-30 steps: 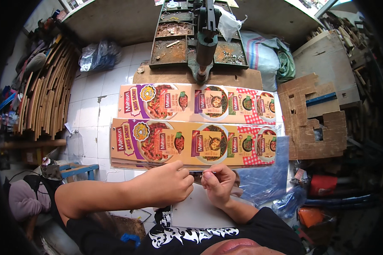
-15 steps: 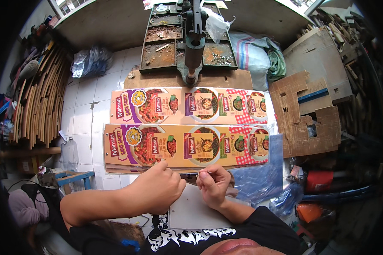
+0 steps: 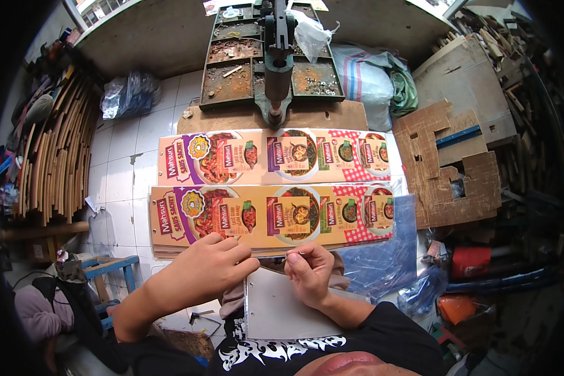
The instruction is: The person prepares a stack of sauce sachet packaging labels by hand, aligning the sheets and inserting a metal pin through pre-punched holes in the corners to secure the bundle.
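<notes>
My right hand (image 3: 310,272) is raised over my lap, thumb and forefinger pinched on a tiny light-coloured piece too small to name. To its left, my left hand (image 3: 210,269) has its fingers curled together; what they hold, if anything, is hidden. Just beyond both hands lies a near stack of printed cards (image 3: 257,216), long orange food-picture panels, and the left fingers overlap its front edge. A second row of the same printed panels (image 3: 260,156) lies behind it. Across my lap rests a plain grey panel (image 3: 282,307) with small holes along its left side.
A hand press (image 3: 277,81) stands beyond the panels, beside a dark compartment tray (image 3: 229,84) of small metal parts. Clear plastic sheets (image 3: 382,250) lie at right, near cut brown boards (image 3: 445,182). A stack of wooden strips (image 3: 53,150) and a blue stool frame (image 3: 113,269) are at left.
My left hand has shifted left, away from the right hand, uncovering more of the grey panel. The right hand keeps its pinch in nearly the same place. The view has shifted slightly.
</notes>
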Demonstrator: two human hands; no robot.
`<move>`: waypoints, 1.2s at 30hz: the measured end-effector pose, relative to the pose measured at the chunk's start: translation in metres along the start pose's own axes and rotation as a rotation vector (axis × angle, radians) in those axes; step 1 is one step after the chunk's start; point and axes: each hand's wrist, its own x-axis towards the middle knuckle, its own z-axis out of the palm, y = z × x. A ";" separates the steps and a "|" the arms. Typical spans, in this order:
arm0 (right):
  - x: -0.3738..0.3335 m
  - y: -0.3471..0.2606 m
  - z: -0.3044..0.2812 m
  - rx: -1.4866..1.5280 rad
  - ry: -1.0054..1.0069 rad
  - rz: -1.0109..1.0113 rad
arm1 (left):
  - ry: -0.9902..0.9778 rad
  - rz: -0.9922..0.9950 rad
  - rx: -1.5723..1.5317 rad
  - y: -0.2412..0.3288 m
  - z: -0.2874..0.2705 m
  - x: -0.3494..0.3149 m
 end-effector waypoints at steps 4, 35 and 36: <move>0.000 -0.002 0.001 -0.001 0.000 -0.003 | -0.007 0.217 0.022 -0.001 0.010 -0.004; 0.001 -0.011 0.008 -0.405 -0.255 -0.126 | 0.732 0.223 -0.436 -0.014 0.104 -0.010; 0.001 -0.010 0.008 -0.404 -0.256 -0.119 | 0.721 0.221 -0.423 -0.014 0.103 -0.009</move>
